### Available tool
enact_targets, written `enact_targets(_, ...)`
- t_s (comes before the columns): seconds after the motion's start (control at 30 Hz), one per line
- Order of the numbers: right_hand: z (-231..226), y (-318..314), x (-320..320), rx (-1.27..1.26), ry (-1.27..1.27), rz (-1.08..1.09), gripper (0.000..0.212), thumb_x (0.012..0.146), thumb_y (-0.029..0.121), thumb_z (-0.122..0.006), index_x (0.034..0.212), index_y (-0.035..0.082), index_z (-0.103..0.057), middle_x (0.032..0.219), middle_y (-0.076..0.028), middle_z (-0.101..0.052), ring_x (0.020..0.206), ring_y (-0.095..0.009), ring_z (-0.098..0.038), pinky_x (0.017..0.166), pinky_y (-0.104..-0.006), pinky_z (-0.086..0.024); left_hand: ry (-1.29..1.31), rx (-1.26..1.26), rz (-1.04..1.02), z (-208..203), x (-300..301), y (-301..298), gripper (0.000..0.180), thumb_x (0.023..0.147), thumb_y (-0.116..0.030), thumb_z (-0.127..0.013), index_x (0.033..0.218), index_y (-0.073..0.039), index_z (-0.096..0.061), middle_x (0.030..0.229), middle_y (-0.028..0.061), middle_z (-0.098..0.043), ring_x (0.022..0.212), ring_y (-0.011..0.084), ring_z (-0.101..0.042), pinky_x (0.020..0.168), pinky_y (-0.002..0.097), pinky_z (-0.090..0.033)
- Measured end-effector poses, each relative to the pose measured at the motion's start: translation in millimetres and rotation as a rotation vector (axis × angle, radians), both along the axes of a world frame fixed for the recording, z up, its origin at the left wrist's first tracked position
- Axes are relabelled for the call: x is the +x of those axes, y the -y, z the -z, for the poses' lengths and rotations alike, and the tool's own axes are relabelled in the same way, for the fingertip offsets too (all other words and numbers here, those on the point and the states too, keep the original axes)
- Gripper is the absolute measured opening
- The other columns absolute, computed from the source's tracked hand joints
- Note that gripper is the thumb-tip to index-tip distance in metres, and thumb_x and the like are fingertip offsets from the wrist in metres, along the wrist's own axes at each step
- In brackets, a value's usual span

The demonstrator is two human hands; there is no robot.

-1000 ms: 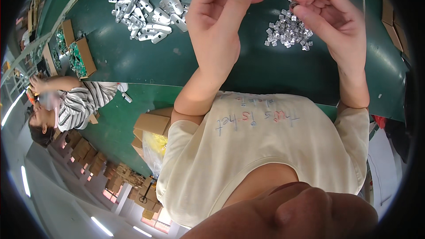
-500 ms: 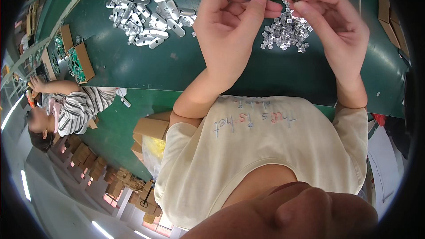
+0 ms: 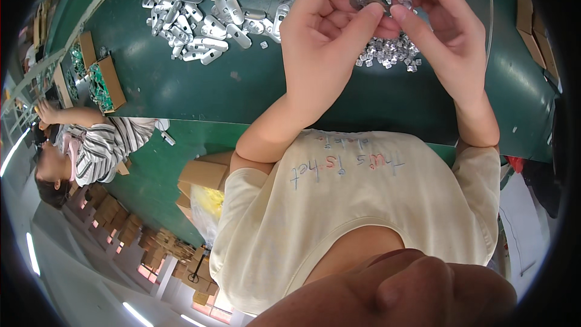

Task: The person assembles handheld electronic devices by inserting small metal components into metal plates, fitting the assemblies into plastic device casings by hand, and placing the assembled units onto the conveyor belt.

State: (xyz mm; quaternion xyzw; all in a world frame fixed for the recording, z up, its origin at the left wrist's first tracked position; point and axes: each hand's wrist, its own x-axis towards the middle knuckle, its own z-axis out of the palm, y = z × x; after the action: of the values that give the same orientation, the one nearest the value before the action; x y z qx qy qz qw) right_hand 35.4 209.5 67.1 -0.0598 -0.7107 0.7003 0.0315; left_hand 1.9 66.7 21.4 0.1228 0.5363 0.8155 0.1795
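An oblong silver metal casing [image 3: 363, 0] is held up between my two hands over the far part of the green table. My left hand [image 3: 321, 39] pinches its left portion, thumb in front and fingers curled behind. At the casing's other end are the thumb and forefinger of my right hand [image 3: 454, 33], closed on it. A small clear piece [image 3: 389, 0] shows on the casing between the two thumbs. Below the hands lies a heap of small clear square pieces [image 3: 387, 54], partly covered by my fingers.
Left of my hands, many similar silver casings [image 3: 212, 18] are heaped on the green table [image 3: 224, 94]. Cardboard boxes of green parts [image 3: 103, 88] stand at the left edge, near a person in a striped top [image 3: 100, 151]. An open carton [image 3: 203, 175] is on the floor.
The casing has moved right and slightly down with my left hand. My right hand has come in from above the clear pieces and now grips the casing's right end.
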Motion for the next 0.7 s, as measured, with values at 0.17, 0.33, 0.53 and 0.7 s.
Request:
enact_targets(0.17,3,-4,-3,0.498,-0.244,-0.149,0.021,0.07,-0.004,-0.065,0.091,0.001,-0.064,0.098,-0.011,-0.049,0.084,-0.018,-0.052,0.07,-0.0271,-0.044,0.104,0.021,0.05,-1,1,3,0.021,0.083,0.006,-0.051,0.103,0.008,-0.05,0.084,0.0144,-0.059,0.075,0.0223,-0.064,0.068,0.0311,-0.056)
enact_targets(0.33,-11,-1,-6,0.527,-0.065,-0.177,0.021,0.068,-0.003,-0.067,0.089,0.001,-0.065,0.098,-0.011,-0.049,0.085,-0.02,-0.051,0.07,-0.0272,-0.044,0.067,-0.113,0.04,0,3,-1,0.019,0.079,0.011,-0.048,0.097,0.006,-0.051,0.08,0.011,-0.06,0.071,0.0169,-0.065,0.064,0.023,-0.054)
enact_targets(0.53,6,-6,-4,0.529,-0.197,-0.147,0.015,0.068,-0.004,-0.066,0.082,0.001,-0.062,0.099,-0.012,-0.049,0.087,-0.019,-0.051,0.073,-0.0261,-0.043,0.03,-0.15,0.065,-1,5,-1,0.022,0.08,0.008,-0.055,0.102,0.009,-0.051,0.085,0.0142,-0.061,0.074,0.0202,-0.064,0.068,0.0287,-0.056)
enact_targets(0.7,-8,-1,-2,0.417,-0.076,-0.062,0.013,0.068,-0.005,-0.065,0.078,0.0,-0.059,0.099,-0.012,-0.049,0.089,-0.017,-0.05,0.075,-0.0258,-0.042,0.014,-0.084,0.012,-3,3,3,0.019,0.08,0.01,-0.053,0.1,0.007,-0.052,0.081,0.0132,-0.061,0.072,0.0197,-0.065,0.066,0.0262,-0.055)
